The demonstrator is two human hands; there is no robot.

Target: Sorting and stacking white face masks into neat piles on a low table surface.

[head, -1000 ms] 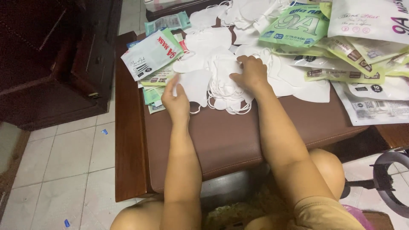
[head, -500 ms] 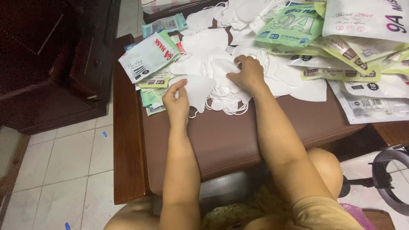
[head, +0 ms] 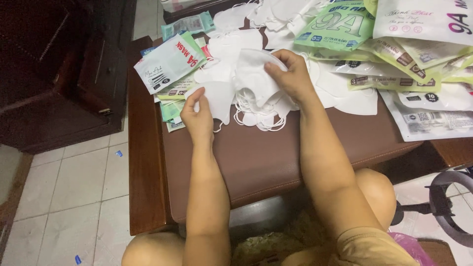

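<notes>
On the far left is a dark wood cabinet (head: 59, 74) and a pale tiled floor (head: 74, 187). Next comes a low brown padded bench (head: 266, 157) with a wooden rim.

At the left end of the bench lie some flat packets (head: 170, 61), white and green ones, stacked loosely. Just beside them is the left hand (head: 198, 116). Its fingers are curled and pinch the edge of a white mask (head: 217, 98) that lies on the bench.

In the middle is a pile of white masks (head: 256, 106) with thin ear loops hanging out at the front. The right hand (head: 290, 74) is on top of this pile. Its fingers grip one white mask by the upper edge and lift it a little off the others.

To the right are many more packets (head: 423, 64), green, white and cream, spread over the bench. More loose masks (head: 276, 15) lie at the back.

It looks like the sorting is only part way done. A lot of masks are loose in heaps, and I cannot see any neat finished stack, so much seems left to do.
</notes>
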